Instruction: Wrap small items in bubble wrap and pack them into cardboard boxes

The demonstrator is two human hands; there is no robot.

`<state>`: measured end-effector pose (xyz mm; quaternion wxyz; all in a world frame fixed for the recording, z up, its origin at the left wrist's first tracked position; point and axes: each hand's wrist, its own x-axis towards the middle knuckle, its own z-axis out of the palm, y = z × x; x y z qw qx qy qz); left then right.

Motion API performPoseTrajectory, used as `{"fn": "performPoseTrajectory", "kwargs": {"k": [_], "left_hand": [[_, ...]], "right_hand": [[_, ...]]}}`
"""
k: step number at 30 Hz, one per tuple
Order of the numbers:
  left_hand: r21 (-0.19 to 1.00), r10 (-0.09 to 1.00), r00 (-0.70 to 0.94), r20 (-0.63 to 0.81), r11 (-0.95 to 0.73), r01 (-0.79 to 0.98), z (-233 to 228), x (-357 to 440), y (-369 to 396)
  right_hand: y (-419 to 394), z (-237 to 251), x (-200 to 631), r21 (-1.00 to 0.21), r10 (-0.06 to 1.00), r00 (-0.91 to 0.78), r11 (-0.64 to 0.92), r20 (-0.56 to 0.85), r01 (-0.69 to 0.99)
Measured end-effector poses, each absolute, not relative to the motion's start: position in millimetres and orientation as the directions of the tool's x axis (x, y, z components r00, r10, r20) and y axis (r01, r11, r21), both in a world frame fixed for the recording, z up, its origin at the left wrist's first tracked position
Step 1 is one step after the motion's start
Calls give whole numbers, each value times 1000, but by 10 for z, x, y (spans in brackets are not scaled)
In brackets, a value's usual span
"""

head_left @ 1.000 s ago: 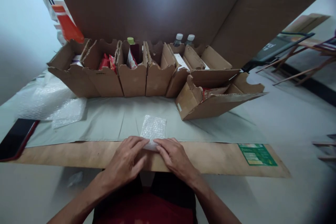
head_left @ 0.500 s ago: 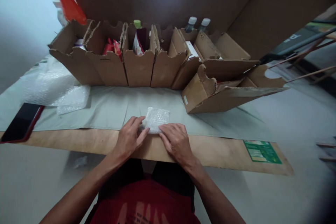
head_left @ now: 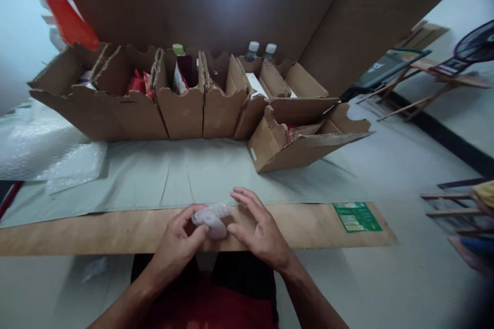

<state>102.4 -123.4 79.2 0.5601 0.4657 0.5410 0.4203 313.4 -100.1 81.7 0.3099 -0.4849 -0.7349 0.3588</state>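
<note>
A small bubble-wrap bundle (head_left: 214, 221) sits above the wooden front strip of the table, rolled or folded over itself. What lies inside the wrap, if anything, I cannot make out. My left hand (head_left: 179, 236) pinches its left end between thumb and fingers. Just right of the bundle is my right hand (head_left: 260, 231), its thumb and fingers spread apart, the thumb tip close to the wrap. A larger heap of bubble wrap (head_left: 57, 151) lies at the left of the cloth.
A row of cardboard bins (head_left: 181, 118) with packets and bottles lines the back. One more cardboard bin (head_left: 301, 151) stands angled at right. A green label (head_left: 357, 217) is on the wood strip. A phone (head_left: 8, 195) shows at the left edge. Beyond are a fan (head_left: 476, 43) and a wooden stool (head_left: 451, 205).
The flat bubble-wrap piece has become a rolled or folded bundle, lifted nearer to me. My right hand has come off it and opened. The view has shifted to the right.
</note>
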Motion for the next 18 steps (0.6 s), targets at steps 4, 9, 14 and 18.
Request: {"fn": "performPoseTrajectory", "kwargs": {"k": [4,9,14,18], "left_hand": [[980,964,260,-60,7,201,902,1130,-1213],[942,970,223,96,-161,295,983,1261,-1057],[671,790,261,555,-611,420,1341,1592,-513],[449,619,300,726,-757,475,1544,2064,86]], "right_hand": [[-957,1014,3278,-856,884,-467,258,21,449],[-927,1143,3449,-779,896,-428,351,118,520],[-884,1278,3820,-780,933,-335,305,130,546],[-850,1480,4227,-718,925,-247,379,287,583]]}}
